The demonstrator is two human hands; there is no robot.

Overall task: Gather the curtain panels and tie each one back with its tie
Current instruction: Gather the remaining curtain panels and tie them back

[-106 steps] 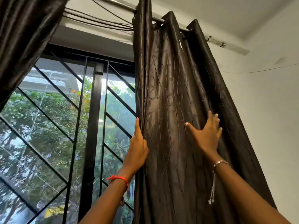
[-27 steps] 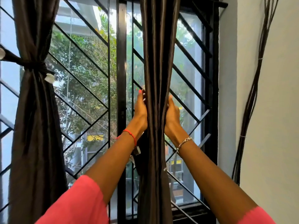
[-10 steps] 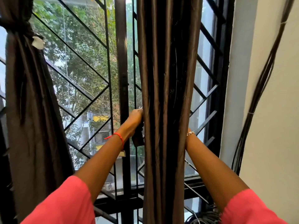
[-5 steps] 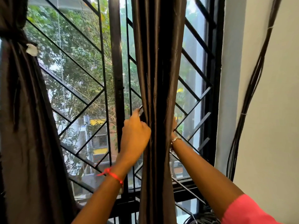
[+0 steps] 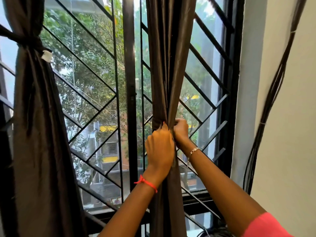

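Observation:
A dark brown curtain panel (image 5: 169, 62) hangs gathered into a narrow bundle in front of the window. My left hand (image 5: 159, 149) grips the bundle from the front at mid height. My right hand (image 5: 180, 130) holds it from the right side, fingers curled into the folds. A dark band of the tie (image 5: 156, 123) shows around the bundle just above my left hand; its ends are hidden. At the left, a second dark panel (image 5: 39, 125) hangs bunched, bound by its tie (image 5: 25, 41) with a white tag (image 5: 47, 55).
A black metal window grille (image 5: 130, 82) with diagonal bars stands right behind the curtains. Its sill (image 5: 196, 200) runs below my arms. A white wall (image 5: 294, 134) fills the right side, with a bundle of dark cables (image 5: 271, 93) running down it.
Both hands have closed in on the gathered right panel and squeezed it narrower at mid height. My right hand, earlier behind the fabric, now shows at the bundle's right side.

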